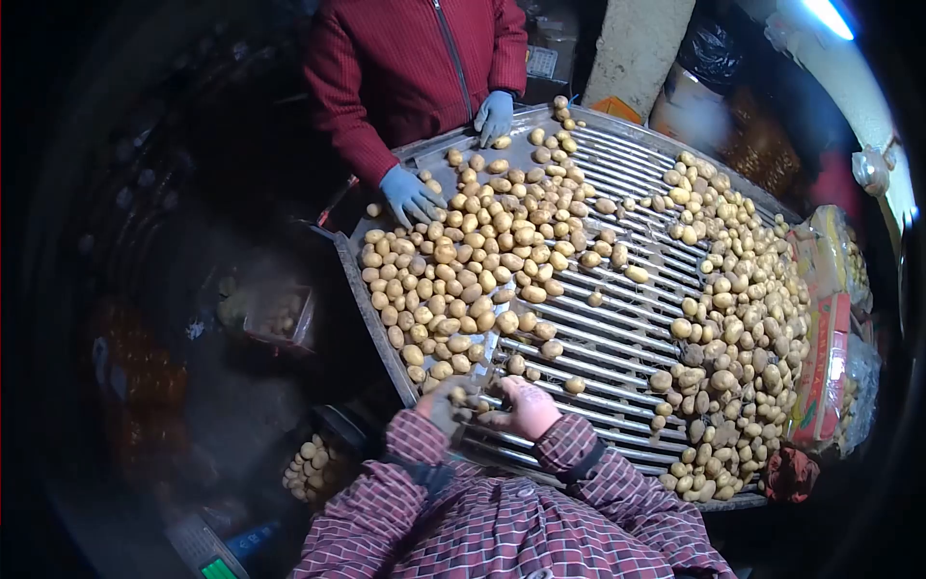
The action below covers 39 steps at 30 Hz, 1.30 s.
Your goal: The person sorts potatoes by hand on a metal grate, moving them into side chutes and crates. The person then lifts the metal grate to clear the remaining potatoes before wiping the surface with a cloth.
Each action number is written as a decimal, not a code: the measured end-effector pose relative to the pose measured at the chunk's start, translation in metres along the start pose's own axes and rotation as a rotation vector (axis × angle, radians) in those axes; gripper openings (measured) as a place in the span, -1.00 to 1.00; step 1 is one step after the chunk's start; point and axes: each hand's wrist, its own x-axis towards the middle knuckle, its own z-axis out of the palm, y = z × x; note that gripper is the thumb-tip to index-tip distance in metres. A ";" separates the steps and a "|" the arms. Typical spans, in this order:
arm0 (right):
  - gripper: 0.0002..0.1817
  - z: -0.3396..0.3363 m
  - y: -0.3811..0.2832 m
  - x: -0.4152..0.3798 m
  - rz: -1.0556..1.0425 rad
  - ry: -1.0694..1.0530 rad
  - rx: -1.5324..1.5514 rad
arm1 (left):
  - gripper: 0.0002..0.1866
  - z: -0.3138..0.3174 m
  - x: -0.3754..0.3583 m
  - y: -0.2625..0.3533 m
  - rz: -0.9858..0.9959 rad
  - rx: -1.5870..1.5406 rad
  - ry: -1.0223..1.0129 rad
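My left hand, in a greyish glove, is curled at the near left edge of the sorting table, with a small potato at its fingers. Just beside it, my right hand reaches in over the metal bars, thumb and fingers parted around a gap. A heap of potatoes covers the left part of the table, coming close to both hands. A few loose potatoes lie just beyond my right fingertips.
Parallel metal bars form the table's middle. A second potato pile lies along the right side, by filled bags. Opposite, a person in a red jacket rests two gloved hands by the heap. A container of potatoes stands below left.
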 end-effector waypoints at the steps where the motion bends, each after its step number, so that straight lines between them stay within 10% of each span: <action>1: -0.53 0.000 0.010 -0.002 0.014 0.058 -0.003 | -0.76 -0.020 -0.003 0.010 0.001 -0.151 0.067; 6: -0.72 -0.020 0.083 -0.029 0.199 0.423 -0.048 | -0.77 -0.178 -0.004 0.100 0.090 -0.832 0.543; 7: -0.74 -0.028 0.098 -0.037 0.239 0.498 -0.061 | -0.74 -0.185 -0.008 0.120 0.047 -0.743 0.857; 10: -0.78 -0.042 0.141 -0.046 0.278 0.744 -0.105 | -0.62 -0.179 0.028 0.134 -0.018 -0.127 0.972; 13: -0.73 -0.050 0.155 -0.042 0.316 0.760 -0.157 | -0.69 -0.161 0.108 0.102 0.299 0.504 0.625; 17: -0.66 -0.038 0.164 -0.036 0.450 0.448 -0.377 | -0.45 -0.124 0.202 0.082 0.171 1.313 0.592; 22: -0.68 -0.053 0.160 -0.028 0.517 0.345 -0.301 | -0.50 -0.073 0.224 0.140 -0.425 1.470 0.360; 29: -0.50 -0.101 0.123 0.143 0.057 0.539 -0.274 | -0.52 -0.088 0.190 0.129 -0.131 1.532 0.288; 39: -0.32 -0.107 0.060 0.313 0.098 0.251 -0.604 | -0.59 -0.071 0.188 0.111 -0.107 1.472 0.484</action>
